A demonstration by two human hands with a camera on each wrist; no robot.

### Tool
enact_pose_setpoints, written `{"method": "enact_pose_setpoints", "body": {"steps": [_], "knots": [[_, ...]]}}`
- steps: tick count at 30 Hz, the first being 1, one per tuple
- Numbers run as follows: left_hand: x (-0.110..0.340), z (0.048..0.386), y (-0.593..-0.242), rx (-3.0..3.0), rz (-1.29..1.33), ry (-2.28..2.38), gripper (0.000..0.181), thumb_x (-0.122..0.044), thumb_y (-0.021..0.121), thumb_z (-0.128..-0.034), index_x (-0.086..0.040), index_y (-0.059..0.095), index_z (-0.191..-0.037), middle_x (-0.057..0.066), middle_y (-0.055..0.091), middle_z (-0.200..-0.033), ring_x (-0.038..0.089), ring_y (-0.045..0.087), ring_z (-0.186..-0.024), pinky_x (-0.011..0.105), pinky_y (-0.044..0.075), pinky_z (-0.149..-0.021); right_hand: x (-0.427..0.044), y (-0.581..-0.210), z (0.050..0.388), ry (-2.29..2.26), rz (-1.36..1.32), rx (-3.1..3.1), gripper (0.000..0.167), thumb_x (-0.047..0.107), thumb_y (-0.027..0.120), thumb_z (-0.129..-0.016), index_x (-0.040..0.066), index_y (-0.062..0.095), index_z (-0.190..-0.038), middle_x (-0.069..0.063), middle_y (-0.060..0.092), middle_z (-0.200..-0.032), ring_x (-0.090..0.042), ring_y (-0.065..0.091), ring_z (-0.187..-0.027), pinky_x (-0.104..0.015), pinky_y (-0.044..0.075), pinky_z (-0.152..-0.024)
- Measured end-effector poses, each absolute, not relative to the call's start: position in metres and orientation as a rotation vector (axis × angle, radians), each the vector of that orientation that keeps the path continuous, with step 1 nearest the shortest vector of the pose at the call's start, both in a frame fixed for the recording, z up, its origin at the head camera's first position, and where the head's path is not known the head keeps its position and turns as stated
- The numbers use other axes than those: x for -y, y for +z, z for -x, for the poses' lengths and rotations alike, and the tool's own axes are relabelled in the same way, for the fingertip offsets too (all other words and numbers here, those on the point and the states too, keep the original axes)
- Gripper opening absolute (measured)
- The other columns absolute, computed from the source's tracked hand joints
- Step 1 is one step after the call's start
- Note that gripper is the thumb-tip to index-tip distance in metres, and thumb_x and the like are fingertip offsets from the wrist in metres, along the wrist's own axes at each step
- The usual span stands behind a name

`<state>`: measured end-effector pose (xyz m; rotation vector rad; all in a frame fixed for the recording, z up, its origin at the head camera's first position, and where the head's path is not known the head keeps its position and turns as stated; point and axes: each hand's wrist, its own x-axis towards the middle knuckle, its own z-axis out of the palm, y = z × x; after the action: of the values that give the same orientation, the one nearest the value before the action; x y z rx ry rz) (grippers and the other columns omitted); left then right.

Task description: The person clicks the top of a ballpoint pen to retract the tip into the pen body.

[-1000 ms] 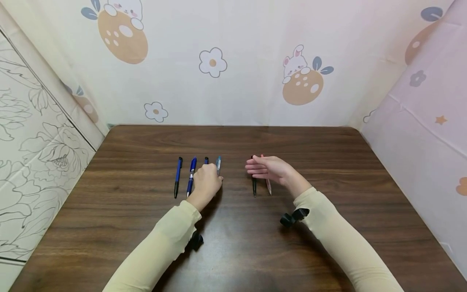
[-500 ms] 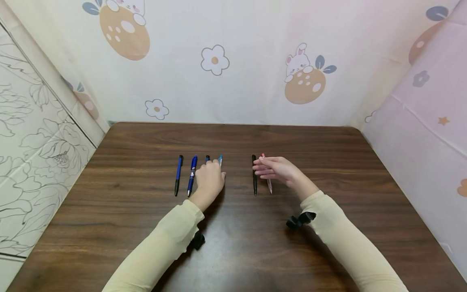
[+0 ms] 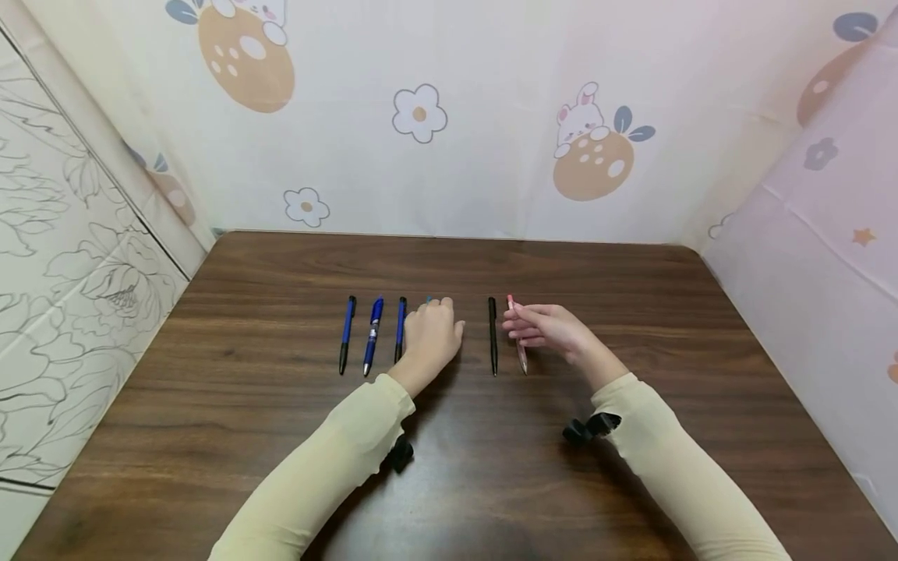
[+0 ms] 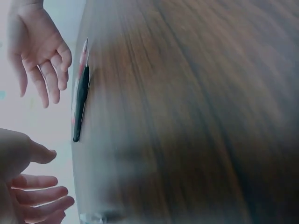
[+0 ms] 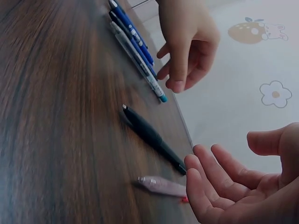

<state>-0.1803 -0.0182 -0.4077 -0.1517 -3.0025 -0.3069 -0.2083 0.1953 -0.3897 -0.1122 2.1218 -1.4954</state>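
My left hand [image 3: 433, 336] hovers over a clear pen with a teal end [image 5: 140, 65], covering most of it in the head view. In the left wrist view, its fingers [image 4: 39, 196] hang relaxed and grasp nothing. Over a pink clear pen [image 3: 522, 357] is my right hand [image 3: 550, 331], loosely bent and holding nothing, palm toward the left. Between the two hands lies a black pen [image 3: 493, 336]. Left of my left hand are a blue pen with black ends [image 3: 401, 327], a blue pen with a silver tip [image 3: 373, 335] and another blue-and-black pen [image 3: 347, 335].
All the pens lie in a spaced row on a dark wood table [image 3: 491, 467]. Behind the table hangs a white curtain [image 3: 491, 171] with rabbit and flower prints. A panel with line-drawn flowers [image 3: 91, 273] stands at the left.
My left hand has moved right, uncovering the third pen and covering the teal-ended one. My right hand has shifted right, from the black pen to over the pink one.
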Motion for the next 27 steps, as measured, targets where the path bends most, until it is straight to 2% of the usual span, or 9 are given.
{"method": "enact_pose_setpoints", "body": {"steps": [4,8,14,20,27], "knots": [[0.007,0.185,-0.409,3.026,0.181,-0.350,0.036,-0.039,0.059,-0.0942,-0.008,0.063,-0.113,0.005,0.069,-0.092,0.021,0.068,-0.081,0.034,0.058,-0.065,-0.201,-0.390,0.206,-1.467,0.100,-2.165,0.053,0.035,0.039,-0.104,-0.008,0.046,-0.136,-0.025,0.057,-0.133,-0.013,0.067,-0.106,-0.033,0.055,-0.095],[-0.003,0.187,-0.412,3.034,0.186,-0.432,0.033,-0.038,0.060,-0.0937,-0.009,0.064,-0.109,0.004,0.069,-0.088,0.019,0.068,-0.076,0.033,0.057,-0.061,-0.206,-0.390,0.205,-1.451,0.083,-2.186,0.053,0.036,0.040,-0.104,-0.006,0.047,-0.135,-0.022,0.060,-0.131,-0.010,0.067,-0.102,-0.028,0.057,-0.090],[-0.016,0.190,-0.418,3.057,0.153,-0.530,0.034,-0.037,0.061,-0.0933,-0.008,0.062,-0.111,0.005,0.069,-0.093,0.021,0.069,-0.085,0.035,0.059,-0.067,-0.209,-0.390,0.205,-1.472,0.089,-2.169,0.056,0.037,0.041,-0.103,-0.008,0.045,-0.136,-0.016,0.066,-0.124,-0.003,0.066,-0.093,-0.024,0.057,-0.085],[-0.028,0.190,-0.418,3.079,0.168,-0.590,0.037,-0.036,0.062,-0.0927,-0.006,0.060,-0.114,0.008,0.068,-0.100,0.022,0.066,-0.092,0.036,0.059,-0.070,-0.211,-0.389,0.204,-1.467,0.072,-2.162,0.055,0.035,0.039,-0.104,-0.008,0.044,-0.137,-0.019,0.063,-0.128,-0.004,0.067,-0.093,-0.024,0.057,-0.085],[-0.036,0.189,-0.418,3.095,0.138,-0.541,0.038,-0.038,0.063,-0.0919,-0.006,0.060,-0.113,0.008,0.066,-0.103,0.021,0.063,-0.095,0.035,0.058,-0.073,-0.214,-0.387,0.202,-1.468,0.070,-2.164,0.053,0.034,0.039,-0.104,-0.007,0.045,-0.137,-0.016,0.065,-0.126,-0.004,0.067,-0.093,-0.022,0.057,-0.084]]}}
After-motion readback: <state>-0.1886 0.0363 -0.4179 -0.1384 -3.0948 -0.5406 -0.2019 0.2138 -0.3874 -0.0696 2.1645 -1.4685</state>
